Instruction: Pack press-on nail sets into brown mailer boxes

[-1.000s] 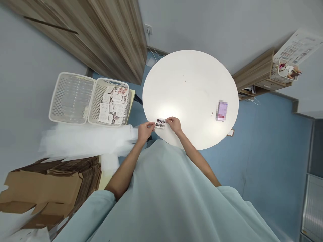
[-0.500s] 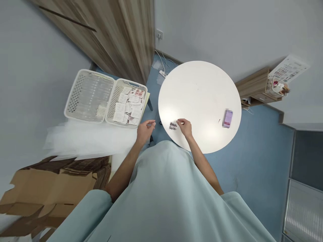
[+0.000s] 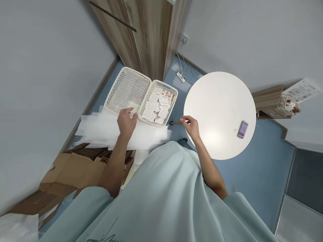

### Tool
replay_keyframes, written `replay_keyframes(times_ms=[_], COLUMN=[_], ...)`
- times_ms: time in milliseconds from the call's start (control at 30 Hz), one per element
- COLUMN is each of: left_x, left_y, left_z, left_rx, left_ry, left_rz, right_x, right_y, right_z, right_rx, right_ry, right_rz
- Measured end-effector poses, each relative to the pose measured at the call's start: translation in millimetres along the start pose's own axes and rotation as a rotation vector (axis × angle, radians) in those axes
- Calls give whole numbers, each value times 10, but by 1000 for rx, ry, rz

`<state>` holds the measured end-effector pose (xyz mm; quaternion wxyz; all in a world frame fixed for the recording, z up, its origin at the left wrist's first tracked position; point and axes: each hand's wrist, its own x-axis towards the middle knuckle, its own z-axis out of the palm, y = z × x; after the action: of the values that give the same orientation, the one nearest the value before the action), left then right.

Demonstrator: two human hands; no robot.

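Note:
My left hand (image 3: 127, 122) hovers at the near edge of a white perforated basket (image 3: 114, 85) that holds clear plastic sleeves or bags (image 3: 131, 90). Its thumb and fingers are apart, with nothing visible between them. Beside it stands a second white basket (image 3: 174, 101), full of white printed cards or packets (image 3: 157, 104). My right hand (image 3: 191, 127) is over the left edge of the round white table (image 3: 219, 101). Its fingertips are drawn together; whatever they may hold is too small to make out.
White translucent sheets (image 3: 101, 129) lie below the baskets, with flattened cardboard boxes (image 3: 75, 169) nearer me. A blurred purple object (image 3: 242, 129) rests on the table. Behind are a wooden cabinet (image 3: 148, 40) and a power strip (image 3: 180, 77) with cables on the floor.
My left hand has moved left, from beside the table to the basket of clear plastic. My right hand has drawn to the table's edge; the black lettering near its fingertips no longer shows. The view has turned left.

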<state>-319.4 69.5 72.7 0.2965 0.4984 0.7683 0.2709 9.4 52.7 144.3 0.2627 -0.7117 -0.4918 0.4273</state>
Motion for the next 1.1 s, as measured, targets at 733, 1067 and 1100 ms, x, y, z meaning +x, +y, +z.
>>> replay_keyframes(times_ms=[733,1067,1100], left_x=[901,615,567], left_y=[-568,-304,-222], left_z=[2,-365,-383], left_rx=[652,391,317], left_ry=[-811,-471,-440], left_rz=[221,269,244], right_x=[-29,-36,-43], right_y=[-321,-279,-279], right_z=[194,212,201], right_rx=[-32,24,28], right_ry=[-15,-50,-53], right_rz=[-10,-81,-90])
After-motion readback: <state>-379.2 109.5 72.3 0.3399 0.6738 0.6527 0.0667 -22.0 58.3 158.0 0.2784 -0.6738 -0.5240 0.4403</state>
